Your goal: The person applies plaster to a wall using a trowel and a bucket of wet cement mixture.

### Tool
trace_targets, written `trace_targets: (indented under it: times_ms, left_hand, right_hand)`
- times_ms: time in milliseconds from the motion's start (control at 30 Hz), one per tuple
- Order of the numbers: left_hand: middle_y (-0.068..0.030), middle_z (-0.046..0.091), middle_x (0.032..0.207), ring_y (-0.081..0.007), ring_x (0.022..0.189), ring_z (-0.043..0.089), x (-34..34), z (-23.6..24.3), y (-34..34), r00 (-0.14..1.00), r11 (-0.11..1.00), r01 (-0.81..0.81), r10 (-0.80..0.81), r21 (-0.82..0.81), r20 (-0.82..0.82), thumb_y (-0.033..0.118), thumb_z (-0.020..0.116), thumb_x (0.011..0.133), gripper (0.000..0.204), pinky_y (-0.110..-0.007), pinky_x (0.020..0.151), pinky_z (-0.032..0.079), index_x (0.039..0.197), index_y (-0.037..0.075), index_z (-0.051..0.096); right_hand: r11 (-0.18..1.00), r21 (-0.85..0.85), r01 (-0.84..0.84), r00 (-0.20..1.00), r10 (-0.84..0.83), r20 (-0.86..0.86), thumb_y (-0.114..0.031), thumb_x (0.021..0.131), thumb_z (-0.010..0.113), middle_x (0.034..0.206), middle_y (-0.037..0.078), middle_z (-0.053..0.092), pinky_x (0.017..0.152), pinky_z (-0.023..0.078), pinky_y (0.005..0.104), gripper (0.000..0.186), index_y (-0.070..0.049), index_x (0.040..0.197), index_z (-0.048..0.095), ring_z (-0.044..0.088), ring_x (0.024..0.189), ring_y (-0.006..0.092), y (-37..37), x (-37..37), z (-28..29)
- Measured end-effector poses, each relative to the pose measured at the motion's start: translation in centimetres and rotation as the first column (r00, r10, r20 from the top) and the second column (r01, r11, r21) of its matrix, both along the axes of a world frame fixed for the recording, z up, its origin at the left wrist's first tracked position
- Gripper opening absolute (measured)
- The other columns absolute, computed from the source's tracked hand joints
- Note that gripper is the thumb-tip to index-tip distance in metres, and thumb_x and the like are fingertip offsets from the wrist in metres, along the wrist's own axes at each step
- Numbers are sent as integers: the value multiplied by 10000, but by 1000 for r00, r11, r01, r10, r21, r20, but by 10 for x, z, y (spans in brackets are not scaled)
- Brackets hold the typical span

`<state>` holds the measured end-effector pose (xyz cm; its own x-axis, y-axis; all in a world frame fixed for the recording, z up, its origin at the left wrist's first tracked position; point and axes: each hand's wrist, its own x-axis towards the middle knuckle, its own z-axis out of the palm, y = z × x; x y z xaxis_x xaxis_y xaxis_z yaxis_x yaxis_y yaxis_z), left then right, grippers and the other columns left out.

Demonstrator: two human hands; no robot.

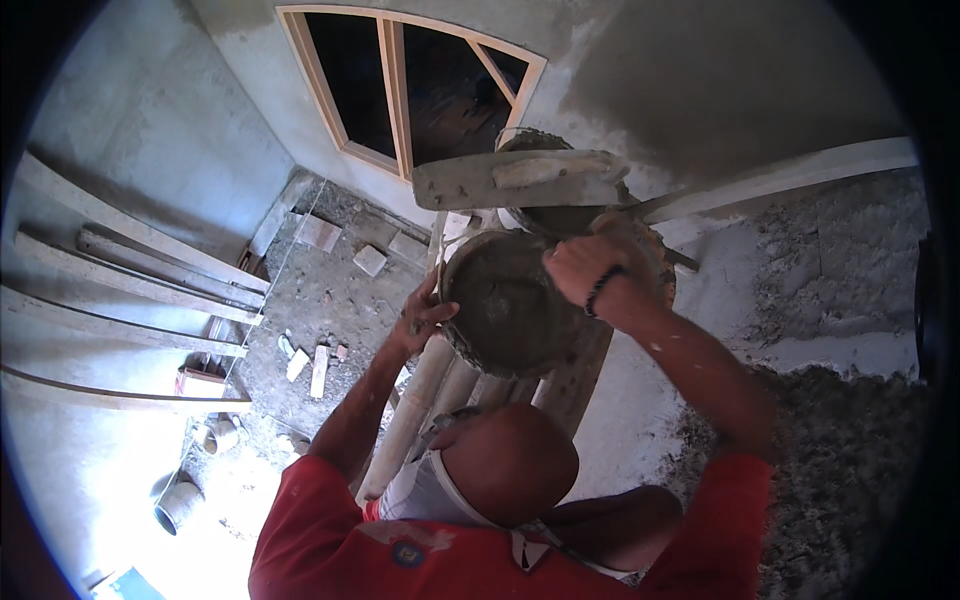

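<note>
A round bucket (pixel 510 355) of wet grey mortar stands in front of me on the scaffold. My left hand (pixel 428 318) grips its left rim, thumb over the edge. Above its right side my right hand (pixel 592 272), with a dark bracelet at the wrist, is closed in a fist; what it holds is hidden. A long plastering float (pixel 450 187) with a pale handle (pixel 555 170) lies just beyond the bucket, over a second mortar-smeared bucket (pixel 535 140). Partly behind my right hand is a round brownish rim (pixel 660 262).
Bamboo poles (pixel 420 400) and a plank (pixel 583 385) support the buckets. Below left, a rubble-strewn floor (pixel 330 270) holds blocks and a fallen pail (pixel 179 507). Several long boards (pixel 130 270) lean along the left wall. A wooden window frame (pixel 395 95) is set in the far wall.
</note>
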<state>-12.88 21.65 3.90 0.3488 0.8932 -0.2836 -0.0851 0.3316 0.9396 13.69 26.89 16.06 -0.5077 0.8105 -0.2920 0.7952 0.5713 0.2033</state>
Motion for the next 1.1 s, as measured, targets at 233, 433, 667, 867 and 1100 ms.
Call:
trace_targets:
  times_ms: [233, 433, 667, 867, 1100]
  left_hand:
    - [-75, 650, 929, -125, 760, 573, 2, 0, -6, 988, 1000, -27, 28, -4, 151, 243, 683, 824, 827, -249, 582, 450, 1514, 157, 236]
    - [-67, 653, 970, -116, 777, 574, -10, -14, -2, 999, 999, 15, -14, -29, 43, 269, 703, 827, 847, -241, 600, 442, 1514, 135, 226]
    - [-100, 642, 1125, -173, 961, 607, -2, -8, 0, 995, 999, 12, -7, -50, 96, 265, 722, 799, 874, -285, 691, 492, 1514, 138, 236]
    - [-70, 647, 917, -113, 728, 587, 9, 4, 7, 999, 998, 22, -19, 53, -46, 215, 681, 810, 786, -245, 566, 474, 1480, 64, 300]
    - [-116, 666, 993, -141, 741, 632, 6, 7, -2, 999, 997, -49, 49, 55, 2, 185, 671, 808, 783, -248, 529, 505, 1469, 16, 286]
  right_hand:
    - [953, -303, -8, 1000, 12, 10, -167, 799, 575, 840, 129, 705, 714, 550, 436, 168, -69, 793, 712, 694, 816, 297, -28, 1, -14]
    - [953, -298, 59, 992, -89, -88, -155, 792, 567, 839, 150, 701, 718, 549, 440, 172, -63, 805, 711, 689, 815, 319, -57, -13, 34]
    - [949, -275, 152, 986, -163, -21, -182, 814, 561, 866, 134, 711, 730, 554, 422, 194, -94, 830, 732, 697, 836, 304, -49, -21, 22]
    - [951, -241, 194, 977, -166, 132, -200, 832, 558, 892, 110, 715, 723, 550, 416, 196, -120, 850, 736, 694, 884, 280, -52, -8, -51]
    - [978, -153, 141, 989, -133, 61, -196, 838, 553, 942, 98, 717, 759, 546, 416, 217, -133, 923, 743, 690, 919, 271, -25, -2, 42]
